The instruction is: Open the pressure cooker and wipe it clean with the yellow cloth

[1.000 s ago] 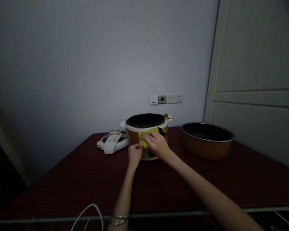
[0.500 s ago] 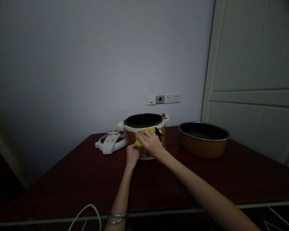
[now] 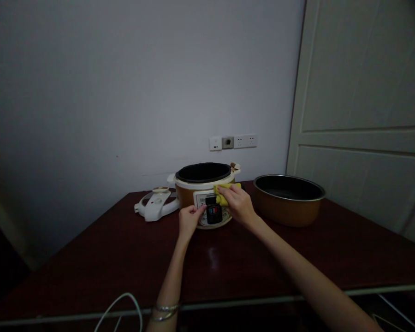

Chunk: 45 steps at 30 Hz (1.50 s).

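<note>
An open electric cooker (image 3: 190, 196) with a white rim and a brown body stands at the far side of the dark red table (image 3: 124, 258). Its control panel (image 3: 212, 213) faces me. My right hand (image 3: 239, 204) presses a yellow cloth (image 3: 224, 193) against the cooker's upper front, to the right of the panel. My left hand (image 3: 188, 220) has its fingers curled against the cooker's lower left front and steadies it.
The cooker's white lid (image 3: 156, 205) lies to its left. A wide brown inner pot (image 3: 287, 200) sits to the right. A white cable (image 3: 119, 306) loops at the near table edge. Wall sockets (image 3: 232, 141) are behind, and a white door (image 3: 363, 115) stands at the right.
My right hand has slid the yellow cloth from the left of the cooker's front to the right, uncovering the control panel. My left hand stays on the cooker.
</note>
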Tool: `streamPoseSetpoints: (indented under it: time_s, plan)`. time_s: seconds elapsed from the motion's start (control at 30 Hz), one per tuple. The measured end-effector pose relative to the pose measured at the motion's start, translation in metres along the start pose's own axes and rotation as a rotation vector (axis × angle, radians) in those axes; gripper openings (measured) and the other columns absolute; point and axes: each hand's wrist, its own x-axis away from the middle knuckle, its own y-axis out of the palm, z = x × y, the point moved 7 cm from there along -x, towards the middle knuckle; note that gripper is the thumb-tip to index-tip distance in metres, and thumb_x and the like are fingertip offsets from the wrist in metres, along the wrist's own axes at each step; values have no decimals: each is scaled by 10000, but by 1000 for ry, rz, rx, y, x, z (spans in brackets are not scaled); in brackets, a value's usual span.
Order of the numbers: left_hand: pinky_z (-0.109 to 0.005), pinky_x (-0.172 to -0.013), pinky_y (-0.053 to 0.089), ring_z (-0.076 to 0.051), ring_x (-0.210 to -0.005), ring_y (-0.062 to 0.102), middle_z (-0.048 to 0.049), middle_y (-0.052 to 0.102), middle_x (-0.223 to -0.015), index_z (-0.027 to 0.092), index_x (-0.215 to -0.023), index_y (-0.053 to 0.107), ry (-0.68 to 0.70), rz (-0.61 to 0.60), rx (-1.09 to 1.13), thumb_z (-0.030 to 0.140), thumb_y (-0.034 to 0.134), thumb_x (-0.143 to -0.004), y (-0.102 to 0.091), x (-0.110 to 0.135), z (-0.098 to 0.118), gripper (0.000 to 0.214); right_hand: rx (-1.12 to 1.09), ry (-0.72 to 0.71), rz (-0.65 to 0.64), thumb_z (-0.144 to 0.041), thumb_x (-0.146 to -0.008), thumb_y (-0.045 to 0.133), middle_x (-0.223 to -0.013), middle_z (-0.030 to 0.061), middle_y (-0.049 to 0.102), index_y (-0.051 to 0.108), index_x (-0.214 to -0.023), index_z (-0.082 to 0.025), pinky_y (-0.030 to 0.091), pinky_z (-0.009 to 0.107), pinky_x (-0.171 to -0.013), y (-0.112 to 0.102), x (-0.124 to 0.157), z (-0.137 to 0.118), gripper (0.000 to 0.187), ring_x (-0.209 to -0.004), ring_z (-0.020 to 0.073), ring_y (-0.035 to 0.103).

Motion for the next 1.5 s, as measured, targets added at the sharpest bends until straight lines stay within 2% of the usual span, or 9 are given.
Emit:
streamPoseSetpoints:
  time_s: [0.27, 0.4, 0.57, 0.73, 0.97, 1.17, 1.27, 1.37, 1.5]
  plan:
    - [-201, -454, 258, -82, -463, 341, 50, 400, -432, 156, -443, 491, -23, -4, 26, 435, 631, -600, 0, -2, -5, 350, -14, -112, 5, -141, -882, 474, -1135, 135, 647, 637, -1015, -121, 401, 304, -646, 20, -23, -49, 212, -845, 203, 547]
    - [-199, -439, 243, -77, -447, 330, 48, 391, -420, 161, -432, 470, -28, -11, 25, 493, 650, -608, 1, 0, -4, 416, -54, -67, 10, -127, -827, 491, -1057, 126, 674, 614, -1125, -114, 423, 307, -665, 16, -12, -28, 323, -820, 208, 535]
    - [-202, -428, 226, -75, -430, 323, 51, 366, -410, 169, -421, 434, -6, -1, 9, 593, 656, -619, 1, 1, -4, 518, -109, 234, 59, -44, -686, 490, -916, 94, 672, 592, -1183, -121, 462, 285, -682, 4, 19, 20, 513, -808, 205, 545]
    - [-200, -439, 245, -76, -441, 333, 51, 368, -422, 166, -417, 438, 28, 10, 11, 624, 661, -609, 0, 0, -5, 544, -215, 491, 122, -85, -709, 510, -868, 60, 621, 633, -1108, -175, 469, 254, -660, 6, 30, 40, 427, -778, 180, 582]
    - [-200, -407, 215, -66, -387, 303, 65, 343, -378, 178, -426, 415, 3, 2, 2, 633, 644, -626, 2, 1, -6, 548, -328, 792, 184, -256, -769, 576, -912, 71, 667, 649, -982, -196, 476, 290, -714, 17, 38, 64, 233, -798, 197, 619]
    - [-196, -398, 206, -62, -380, 307, 66, 350, -380, 174, -442, 418, -3, 12, -19, 627, 644, -636, 2, 0, -10, 542, -403, 813, -21, -249, -758, 573, -827, 42, 698, 640, -868, -207, 466, 249, -625, 31, 81, 40, 136, -726, 182, 642]
    - [-195, -397, 208, -65, -376, 320, 64, 358, -377, 174, -450, 420, -6, 6, -23, 626, 641, -645, 2, 0, -12, 540, -406, 793, -128, -235, -747, 588, -767, 19, 700, 639, -812, -223, 462, 237, -595, 30, 87, 37, 84, -679, 176, 646]
    - [-195, -394, 206, -66, -375, 324, 64, 358, -376, 175, -452, 418, -1, 7, -7, 630, 644, -643, 2, -1, -13, 543, -432, 781, -104, -255, -758, 600, -770, 19, 708, 649, -820, -227, 478, 244, -615, 23, 75, 47, 84, -689, 181, 658]
    - [-198, -396, 210, -66, -386, 315, 62, 364, -386, 174, -446, 423, 15, 14, 0, 626, 650, -636, 2, -1, -12, 541, -494, 755, 30, -332, -782, 613, -890, 72, 725, 661, -993, -194, 513, 293, -693, 18, 56, 56, 257, -770, 214, 680]
